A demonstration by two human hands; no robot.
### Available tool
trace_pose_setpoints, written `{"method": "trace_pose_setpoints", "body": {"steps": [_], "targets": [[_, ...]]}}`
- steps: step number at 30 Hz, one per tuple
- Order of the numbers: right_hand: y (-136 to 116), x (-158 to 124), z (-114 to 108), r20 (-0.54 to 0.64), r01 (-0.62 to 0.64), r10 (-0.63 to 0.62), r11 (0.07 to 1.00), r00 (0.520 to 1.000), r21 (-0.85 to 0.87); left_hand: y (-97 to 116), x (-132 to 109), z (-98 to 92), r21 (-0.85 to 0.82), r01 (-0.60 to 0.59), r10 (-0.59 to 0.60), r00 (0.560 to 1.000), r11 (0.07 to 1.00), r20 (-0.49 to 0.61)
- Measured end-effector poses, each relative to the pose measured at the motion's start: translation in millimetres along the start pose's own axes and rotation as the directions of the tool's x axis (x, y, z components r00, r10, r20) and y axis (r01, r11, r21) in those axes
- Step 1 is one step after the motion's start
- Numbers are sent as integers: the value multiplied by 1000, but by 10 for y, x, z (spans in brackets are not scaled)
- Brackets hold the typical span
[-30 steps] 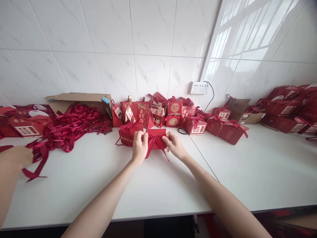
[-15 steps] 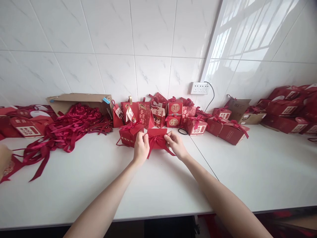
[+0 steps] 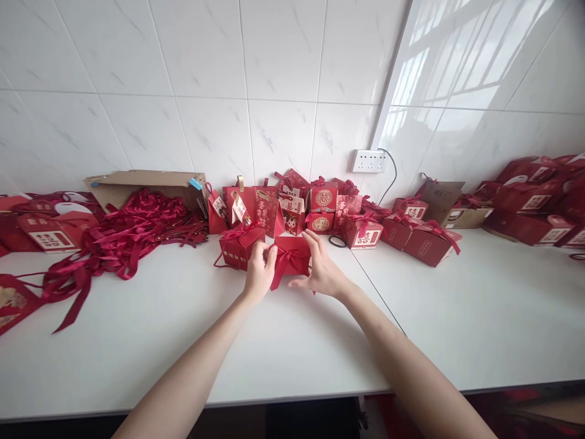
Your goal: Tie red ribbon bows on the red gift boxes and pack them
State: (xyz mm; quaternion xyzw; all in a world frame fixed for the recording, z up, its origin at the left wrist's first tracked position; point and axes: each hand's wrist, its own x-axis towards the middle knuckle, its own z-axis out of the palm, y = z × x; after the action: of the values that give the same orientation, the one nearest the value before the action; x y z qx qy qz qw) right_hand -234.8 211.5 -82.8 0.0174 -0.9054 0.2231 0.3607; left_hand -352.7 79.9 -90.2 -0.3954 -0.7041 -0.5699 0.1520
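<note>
A small red gift box (image 3: 292, 245) with a dark red ribbon bow (image 3: 286, 257) tied on its front sits at the middle of the table. At its left edge, my left hand (image 3: 260, 271) is closed, thumb and fingers pinching the bow's left side against the box. Around the box's right side my right hand (image 3: 322, 265) is open, fingers over the top corner and thumb stretched low across the front. Just behind my left hand stands another red box (image 3: 240, 247) with a ribbon on top.
Several sample boxes (image 3: 322, 198) line the tiled wall. A heap of red ribbons (image 3: 141, 228) spills from a cardboard box (image 3: 150, 178) at left. Ribboned boxes (image 3: 429, 244) and a stack of boxes (image 3: 525, 201) stand right. A black ring (image 3: 337, 241) lies behind my right hand.
My right hand has let go of the bow's right side and spread around the box's right end. My left hand keeps its pinch. At the far left edge, another hand has gone from view.
</note>
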Motion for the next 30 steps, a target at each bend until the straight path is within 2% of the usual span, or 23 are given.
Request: {"method": "trace_pose_setpoints", "body": {"steps": [3, 5, 7, 9, 11, 13, 17, 21, 25, 30], "targets": [[18, -11, -2, 31, -19, 20, 999, 999, -26, 28, 0, -5, 20, -60, 61, 997, 998, -53], [4, -15, 3, 0, -16, 16, 999, 1000, -28, 79, -9, -17, 53, -155, 161, 979, 986, -123], [-39, -12, 12, -43, 22, -24, 999, 999, -33, 151, -29, -36, 97, -283, 295, 944, 954, -148], [-103, -6, 17, -111, 69, -74, 996, 991, -54, 229, -56, -62, 144, -435, 452, 884, 889, -119], [-174, 2, 15, -184, 103, -118, 991, 976, -89, 296, -80, -93, 193, -578, 600, 796, 793, -83], [-238, 6, 5, -240, 119, -144, 986, 960, -116, 345, -93, -128, 252, -668, 699, 714, 700, -50], [-338, 3, -29, -324, 128, -161, 984, 932, -121, 417, -93, -201, 340, -746, 792, 610, 572, 6], [-414, -4, -67, -383, 146, -183, 981, 906, -124, 500, -100, -240, 382, -792, 858, 513, 477, -7], [-441, 1, -94, -409, 189, -234, 971, 882, -148, 575, -112, -233, 382, -797, 874, 483, 467, -61], [-415, 5, -83, -431, 226, -271, 962, 861, -155, 596, -120, -215, 359, -794, 865, 493, 491, -92]]}}
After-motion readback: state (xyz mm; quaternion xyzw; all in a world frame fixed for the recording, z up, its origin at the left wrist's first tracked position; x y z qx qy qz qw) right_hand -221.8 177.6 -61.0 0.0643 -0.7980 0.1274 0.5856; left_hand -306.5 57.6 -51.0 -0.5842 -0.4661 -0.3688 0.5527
